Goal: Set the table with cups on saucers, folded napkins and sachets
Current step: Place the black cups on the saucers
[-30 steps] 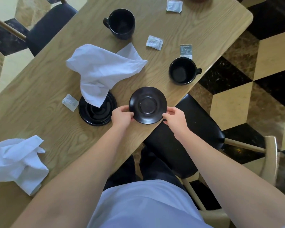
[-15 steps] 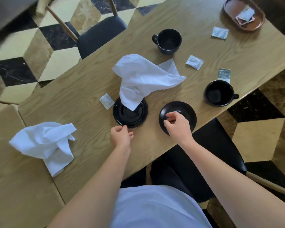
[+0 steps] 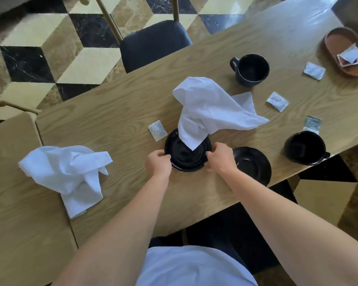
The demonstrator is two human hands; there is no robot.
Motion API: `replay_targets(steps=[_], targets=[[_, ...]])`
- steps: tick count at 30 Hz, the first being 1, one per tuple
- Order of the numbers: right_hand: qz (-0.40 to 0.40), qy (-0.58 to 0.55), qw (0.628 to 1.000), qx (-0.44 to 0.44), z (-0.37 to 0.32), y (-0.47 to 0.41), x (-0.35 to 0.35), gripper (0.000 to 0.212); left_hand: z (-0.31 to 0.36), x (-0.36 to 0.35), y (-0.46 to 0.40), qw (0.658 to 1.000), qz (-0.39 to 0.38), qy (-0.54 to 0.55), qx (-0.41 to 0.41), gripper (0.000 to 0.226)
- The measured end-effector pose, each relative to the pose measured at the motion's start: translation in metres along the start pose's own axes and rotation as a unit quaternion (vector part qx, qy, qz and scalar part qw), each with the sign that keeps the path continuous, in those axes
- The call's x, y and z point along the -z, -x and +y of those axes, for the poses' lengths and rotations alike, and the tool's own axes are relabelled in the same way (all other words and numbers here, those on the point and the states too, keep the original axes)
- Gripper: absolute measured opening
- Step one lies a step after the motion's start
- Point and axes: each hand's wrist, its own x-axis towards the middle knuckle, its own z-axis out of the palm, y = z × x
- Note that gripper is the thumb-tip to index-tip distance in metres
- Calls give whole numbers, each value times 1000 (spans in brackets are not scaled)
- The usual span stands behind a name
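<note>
A black saucer stack (image 3: 182, 159) sits mid-table with a crumpled white napkin (image 3: 207, 108) draped over its far side. My left hand (image 3: 158, 162) grips its left rim and my right hand (image 3: 219, 158) grips its right rim. A single black saucer (image 3: 254, 166) lies just right of it near the table edge. Two black cups stand apart: one cup (image 3: 251, 70) at the back, another cup (image 3: 305, 147) at the right edge. Sachets (image 3: 157, 131) (image 3: 277, 101) (image 3: 312, 124) (image 3: 314, 70) lie scattered. A second crumpled napkin (image 3: 68, 174) lies at the left.
A brown oval tray (image 3: 339, 40) holding more sachets is at the far right corner. A dark-seated chair (image 3: 153, 42) stands across the wooden table (image 3: 112, 120), another under me. A second tabletop (image 3: 15, 213) adjoins on the left. The floor is checkered.
Both hands left the single saucer, which now lies on the table, and moved left to grasp the rims of the saucer stack under the napkin. The view shifted left.
</note>
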Motion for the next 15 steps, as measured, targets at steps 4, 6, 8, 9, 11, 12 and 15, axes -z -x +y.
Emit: replay_targets(steps=[4,6,8,9,11,12,15], targets=[[-28,28,999,-1,4,4,-4,25,-5,16,2,998,-14,-51,-17,29],[-53,44,998,8,6,15,-7,24,-7,33,6,997,-26,-73,-23,30],[-92,36,995,9,8,31,-12,26,-12,56,12,992,-29,-116,-50,28],[-118,23,993,4,8,39,-15,25,-14,68,15,987,-25,-143,-66,28],[-174,-17,984,-11,5,55,-20,21,-11,92,25,979,-6,-181,-95,30],[-194,-36,980,-13,1,61,-22,22,-7,101,30,976,3,-191,-107,30],[-203,-69,977,10,-23,64,-16,18,20,118,38,971,25,-198,-135,27]])
